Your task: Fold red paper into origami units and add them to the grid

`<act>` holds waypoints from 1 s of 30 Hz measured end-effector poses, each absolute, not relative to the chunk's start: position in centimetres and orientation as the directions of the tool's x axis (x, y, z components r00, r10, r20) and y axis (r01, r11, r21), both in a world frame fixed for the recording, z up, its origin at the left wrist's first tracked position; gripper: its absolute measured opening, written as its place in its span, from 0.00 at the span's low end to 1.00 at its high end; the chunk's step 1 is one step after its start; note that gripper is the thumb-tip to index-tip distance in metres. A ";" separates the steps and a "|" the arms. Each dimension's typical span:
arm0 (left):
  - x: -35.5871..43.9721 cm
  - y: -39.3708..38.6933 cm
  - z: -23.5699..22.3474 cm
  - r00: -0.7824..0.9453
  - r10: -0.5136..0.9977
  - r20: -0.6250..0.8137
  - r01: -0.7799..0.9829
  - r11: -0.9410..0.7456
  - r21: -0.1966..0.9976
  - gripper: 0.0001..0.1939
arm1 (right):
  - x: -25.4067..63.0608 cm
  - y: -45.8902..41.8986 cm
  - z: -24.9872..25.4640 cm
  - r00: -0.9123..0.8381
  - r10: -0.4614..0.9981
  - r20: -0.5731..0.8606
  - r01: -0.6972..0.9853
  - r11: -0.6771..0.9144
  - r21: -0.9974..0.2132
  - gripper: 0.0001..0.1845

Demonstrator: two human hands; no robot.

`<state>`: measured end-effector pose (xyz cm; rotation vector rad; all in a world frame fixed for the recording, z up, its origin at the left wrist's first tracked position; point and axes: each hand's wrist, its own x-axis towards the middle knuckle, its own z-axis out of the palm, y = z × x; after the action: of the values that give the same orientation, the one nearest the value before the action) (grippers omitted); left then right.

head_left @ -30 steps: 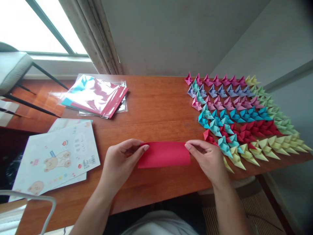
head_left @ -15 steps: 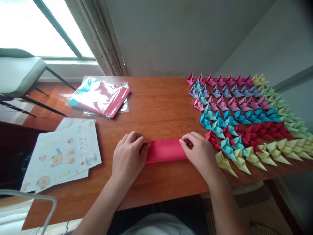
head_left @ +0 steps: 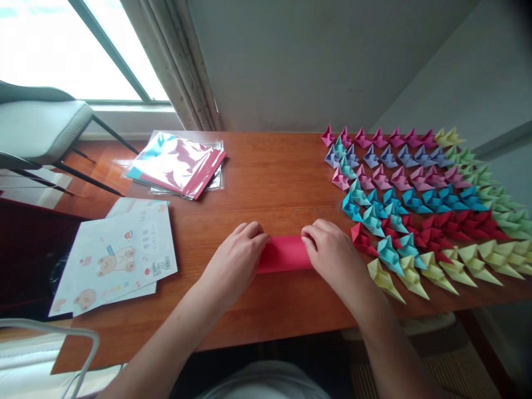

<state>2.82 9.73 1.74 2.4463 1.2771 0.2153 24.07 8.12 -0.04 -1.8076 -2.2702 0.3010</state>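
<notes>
Though held at both ends, red paper (head_left: 286,256) inside table's front edge (head_left: 286,332)

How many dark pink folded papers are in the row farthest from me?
7: the dark pink folded papers run side by side from the far row's left end to the yellow pieces. None looks hidden.

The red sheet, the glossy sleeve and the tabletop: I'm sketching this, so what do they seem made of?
Red sheet: likely matte paper, by its thinness and dull, even colour.
Glossy sleeve: probably clear plastic film; it glares and shows colours through.
Tabletop: wood or wood veneer with a low sheen; grain streaks show.
</notes>
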 end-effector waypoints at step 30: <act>7.5 4.3 -0.3 0.460 0.879 0.123 0.884 -0.467 0.028 0.11 | 23.0 2.5 -1.7 -0.181 0.960 0.212 0.983 0.171 0.065 0.13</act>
<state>7.52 4.30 -0.26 2.7177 1.6419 0.1909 22.95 2.54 -1.66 -1.9269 -2.3079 -0.2822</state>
